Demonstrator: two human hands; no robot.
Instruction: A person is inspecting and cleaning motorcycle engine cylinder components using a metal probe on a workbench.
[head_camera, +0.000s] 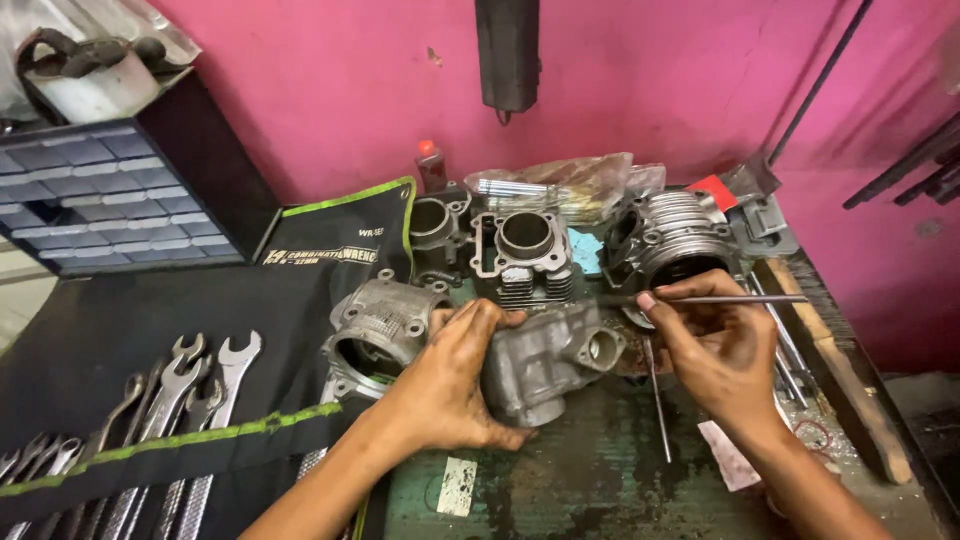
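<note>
A worn green workbench (600, 480), scuffed and stained with oil, is set against a bright pink wall (330, 90); a dark cloth tool roll (130, 320) edged in lime green is spread over its left part, and a row of bright steel spanners (170, 410) is tucked into its pocket; a cabinet of small grey drawers (100, 200) is seen at upper left. A dull grey cast cylinder block (545, 360), rough and rounded with a round port at its end, is lain on its side at the bench's middle; it is clasped from the left by the oil-smeared left hand (450, 380), fingers wrapped over its top. A thin metal rod (720, 299) is pinched between the closed fingertips of the right hand (715, 345), its tip held near the port. Finned cylinders (525, 250) and another casting (380, 330) are crowded just behind; a loose rod (657, 400) is lain beside.
</note>
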